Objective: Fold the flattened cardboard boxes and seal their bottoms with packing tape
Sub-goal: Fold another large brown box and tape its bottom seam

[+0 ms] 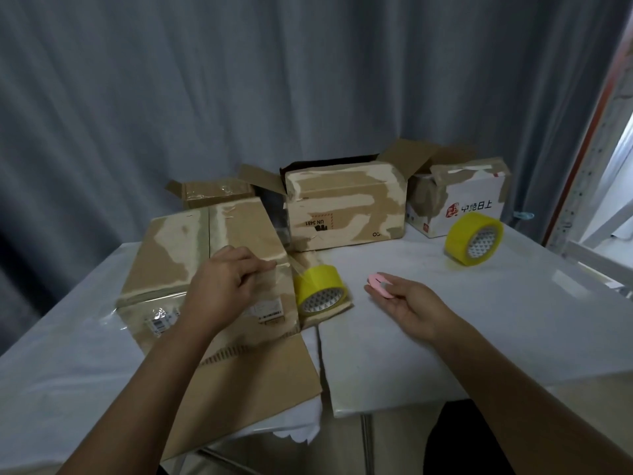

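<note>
Here, white table [445, 303] fronts grey curtain [239, 97].

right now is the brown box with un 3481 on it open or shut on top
Open: on the UN 3481 box the top flaps splay outward and a dark opening shows above its front wall.
</note>
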